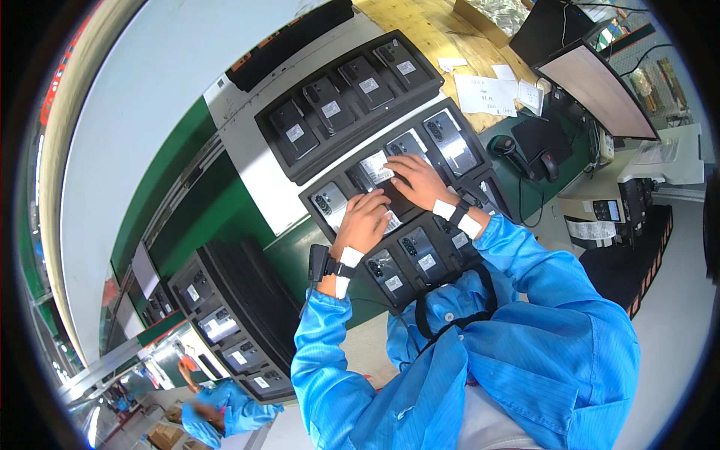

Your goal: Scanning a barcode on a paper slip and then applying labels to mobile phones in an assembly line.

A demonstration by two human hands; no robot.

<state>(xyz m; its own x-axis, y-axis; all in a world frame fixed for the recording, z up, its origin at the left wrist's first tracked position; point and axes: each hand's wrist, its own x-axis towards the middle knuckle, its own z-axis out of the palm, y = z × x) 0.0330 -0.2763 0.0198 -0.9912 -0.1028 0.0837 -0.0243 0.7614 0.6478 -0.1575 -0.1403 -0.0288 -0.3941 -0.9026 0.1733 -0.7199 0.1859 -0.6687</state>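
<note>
Spanning the far row of the black rectangular tray [410, 217], your right hand [417, 182] lies nearest the white rectangular label [376, 167], fingertips just beside it; your left hand [365, 220] curls nearer you. Neither grip's closure shows.

From where I stand: curved monitor [600, 90] at right, screen pale. Loose papers [484, 94] on yellow wooden tabletop [409, 16], open carton [480, 22] with clear plastic just beyond. Handheld scanner [510, 154], black, on the green surface [534, 196] near the papers. Beige printer [574, 204], white label strip [592, 229] at its front. Co-worker [238, 409] in blue far lower left, brown cardboard boxes [165, 435] near.
</note>
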